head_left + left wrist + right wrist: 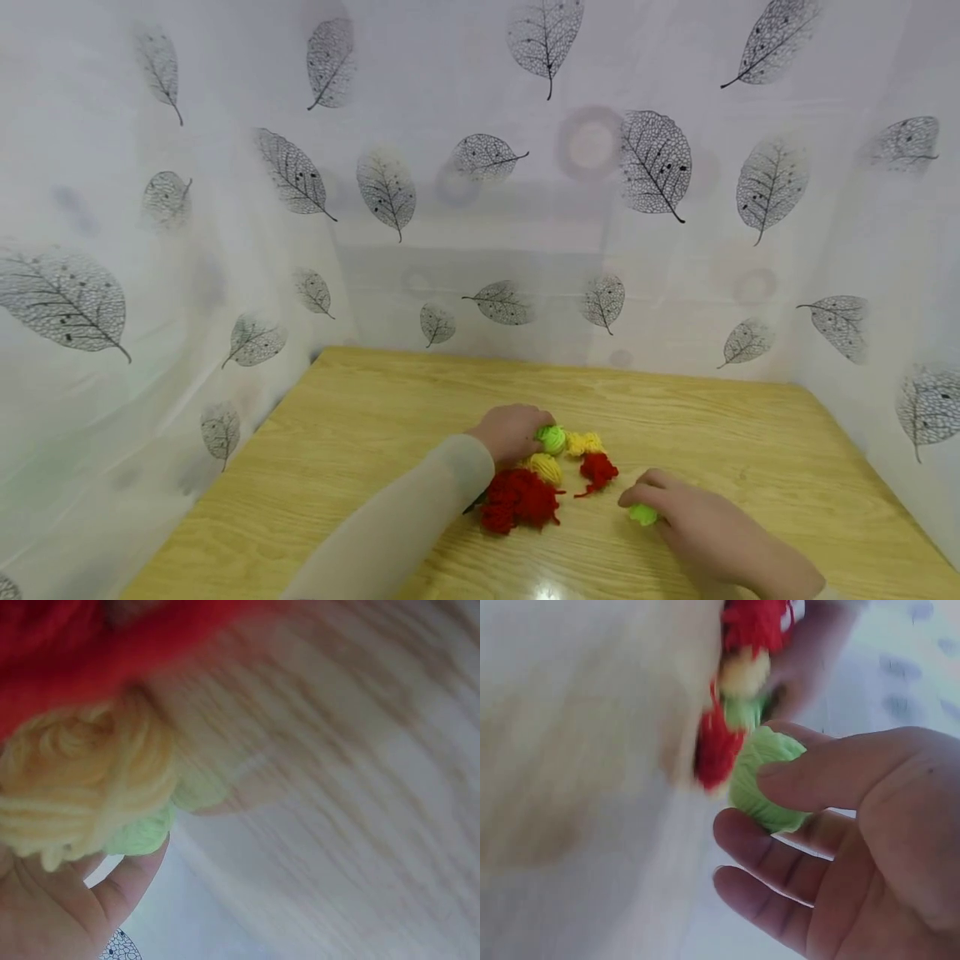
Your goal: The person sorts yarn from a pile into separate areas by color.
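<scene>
Near the middle of the table in the head view, my left hand (512,432) has its fingers on a small bright green yarn ball (552,439). In the left wrist view that green ball (142,832) is partly hidden behind a yellow yarn ball (86,776). To the right, my right hand (693,521) pinches a second green yarn ball (642,513) between thumb and fingers, plainly seen in the right wrist view (769,787). Between the hands lie a loose red yarn tangle (519,500), a smaller red yarn bundle (598,471) and a yellow yarn bundle (585,443).
The wooden table (375,400) extends on all sides of the yarn. A whitish curtain (480,225) printed with dark leaves hangs behind it and along both sides. Something dark, barely visible, peeks out beside the red tangle near my left wrist.
</scene>
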Demonstrator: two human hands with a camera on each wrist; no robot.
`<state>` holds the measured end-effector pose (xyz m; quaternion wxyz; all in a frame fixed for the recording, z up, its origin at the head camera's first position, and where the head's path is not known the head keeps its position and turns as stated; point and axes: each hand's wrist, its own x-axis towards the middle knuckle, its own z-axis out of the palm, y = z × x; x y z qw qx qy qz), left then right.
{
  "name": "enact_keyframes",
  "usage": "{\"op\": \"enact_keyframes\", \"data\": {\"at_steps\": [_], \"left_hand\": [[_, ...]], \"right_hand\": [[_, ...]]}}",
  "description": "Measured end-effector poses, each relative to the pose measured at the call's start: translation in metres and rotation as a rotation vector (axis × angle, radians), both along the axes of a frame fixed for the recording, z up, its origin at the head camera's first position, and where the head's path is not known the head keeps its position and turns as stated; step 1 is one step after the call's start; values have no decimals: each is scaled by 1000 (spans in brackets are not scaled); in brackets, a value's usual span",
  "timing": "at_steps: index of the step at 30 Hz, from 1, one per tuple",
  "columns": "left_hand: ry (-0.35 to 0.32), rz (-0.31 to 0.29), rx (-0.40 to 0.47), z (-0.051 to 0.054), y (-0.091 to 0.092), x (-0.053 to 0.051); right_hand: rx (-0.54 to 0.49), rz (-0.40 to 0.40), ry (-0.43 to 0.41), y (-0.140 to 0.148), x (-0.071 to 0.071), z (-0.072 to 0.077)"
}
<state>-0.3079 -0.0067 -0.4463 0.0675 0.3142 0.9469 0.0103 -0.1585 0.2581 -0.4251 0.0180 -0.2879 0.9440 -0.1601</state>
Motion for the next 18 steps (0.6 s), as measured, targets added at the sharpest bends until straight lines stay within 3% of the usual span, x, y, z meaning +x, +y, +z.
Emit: {"op": "enact_keyframes", "data": {"at_steps": [6, 10, 18], "left_hand": [[-2, 9, -7, -1, 1, -1], [-6, 11, -6, -2, 1, -1], [-8, 4, -4, -1, 1, -2]], "right_hand": [[-13, -171, 128, 40, -9, -4], [-17, -276, 136, 68, -16, -10], [10, -311, 99, 109, -32, -19]]}}
